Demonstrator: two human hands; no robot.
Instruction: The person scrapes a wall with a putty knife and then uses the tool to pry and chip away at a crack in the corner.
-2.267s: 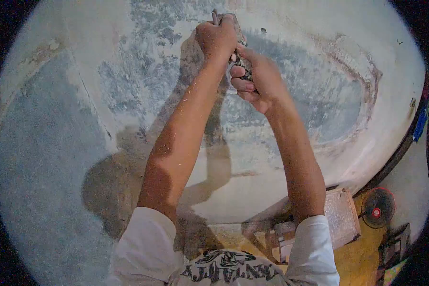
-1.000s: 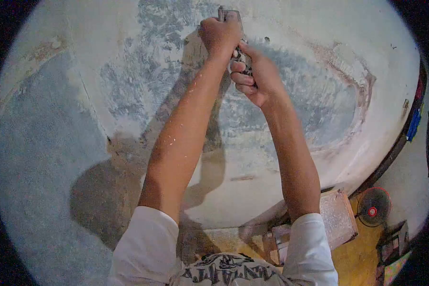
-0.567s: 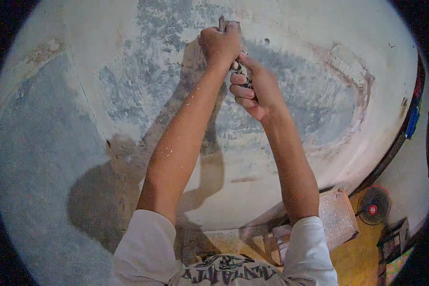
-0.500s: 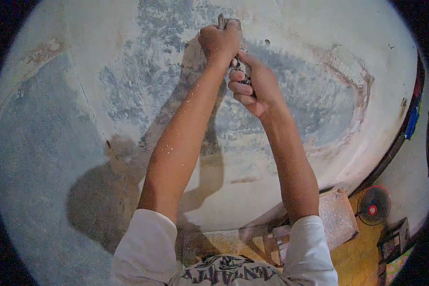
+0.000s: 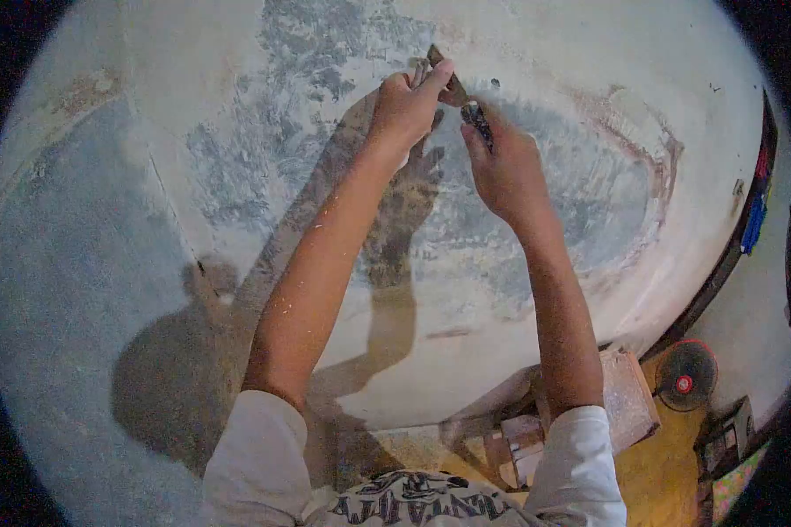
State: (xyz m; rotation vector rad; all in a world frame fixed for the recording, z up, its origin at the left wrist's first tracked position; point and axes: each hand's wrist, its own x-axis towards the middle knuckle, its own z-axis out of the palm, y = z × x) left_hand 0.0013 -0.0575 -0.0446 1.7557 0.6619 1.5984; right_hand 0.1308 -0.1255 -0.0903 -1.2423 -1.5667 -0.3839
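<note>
My right hand (image 5: 511, 171) is closed around the dark, speckled handle of a scraper (image 5: 454, 86). The scraper's flat, stained blade slants up and to the left in front of the wall. My left hand (image 5: 404, 114) is closed just left of the blade, with its thumb at the blade. From the top of that hand sticks out a thin grey-brown piece (image 5: 419, 72); its remaining length is hidden by the fingers. Behind both hands is a wall (image 5: 325, 53) with patchy grey and whitish plaster. Pale flecks dot my left forearm.
A rough, brownish broken patch (image 5: 668, 167) marks the wall at the right. Below stand a pale box-like piece (image 5: 628, 400), a round dark fan (image 5: 685, 376) and a dark-framed object (image 5: 728, 439) over a yellowish floor (image 5: 668, 465). My shadow falls across the wall.
My right hand has moved right and turned, so the scraper now tilts up to the left. My left hand has come slightly lower, and the hands are further apart.
</note>
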